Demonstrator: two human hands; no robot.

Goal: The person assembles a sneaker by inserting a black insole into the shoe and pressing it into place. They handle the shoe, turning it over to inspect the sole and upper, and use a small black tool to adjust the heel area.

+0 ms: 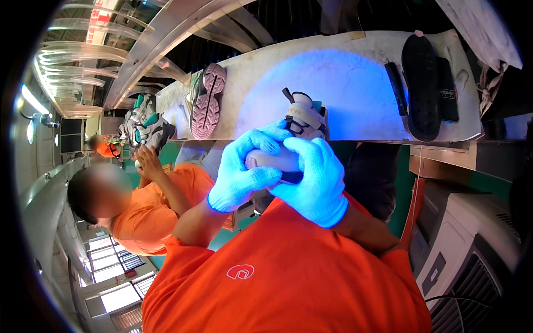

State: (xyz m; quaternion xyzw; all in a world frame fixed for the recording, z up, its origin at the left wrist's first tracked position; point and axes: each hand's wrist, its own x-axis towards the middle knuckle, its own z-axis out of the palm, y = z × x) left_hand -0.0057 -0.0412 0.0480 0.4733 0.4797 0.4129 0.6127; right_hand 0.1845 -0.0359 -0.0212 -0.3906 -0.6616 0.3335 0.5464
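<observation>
Both of my hands, in white knit gloves lit blue, close around the rounded pale end of a shoe (283,160) in front of my chest. My left hand (247,162) grips its left side, with the thumb across the near face. On the other side, my right hand (316,180) wraps it, fingers curled over the top. Just beyond my fingers, at the bench's near edge, is a sneaker upper (304,115) with a pale strap and laces. My hands hide whether it belongs to the held piece.
The pale bench (355,72) carries a blue light patch. A pink-soled shoe (209,102) lies left; a black insole-shaped piece (420,86), a dark tool (396,89) and a dark flat item (447,89) lie right. A co-worker (161,205) handles sneakers (147,127) at left. A grey machine (466,244) stands right.
</observation>
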